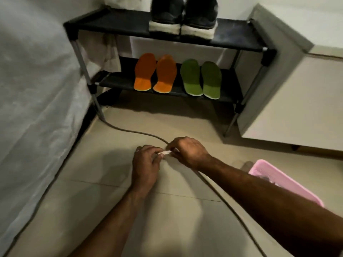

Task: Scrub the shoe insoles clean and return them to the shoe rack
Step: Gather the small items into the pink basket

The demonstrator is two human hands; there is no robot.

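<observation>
— How far along does this look to you?

— Hard to call. Both pairs lie on the lower shelf of the shoe rack (167, 84): the orange insoles (155, 73) on the left, the green insoles (201, 78) just beside them on the right, all four flat with heels toward the camera. Either the scrubbing is over and they are back in place, or nothing has begun. I can't see wetness or dirt to settle it.

— And the hands?

— Both are down over the floor tiles, well apart from the rack. The left hand (146, 164) and the right hand (187, 151) meet around a small whitish object (164, 152) (too small to name; a folded wipe or a little brush, perhaps). Each grip is narrow, fingers curled and pinching an end of it.

— So the insoles are untouched?

— Yes. They sit beyond and above the hands, across bare floor, with a grey cable (141, 135) running between. A pair of dark shoes (182, 21) stands on the top shelf, and a pink basket (289, 182) sits by the right forearm.

— Your guess?

— If that object is the cleaning tool, the work lies ahead.
</observation>
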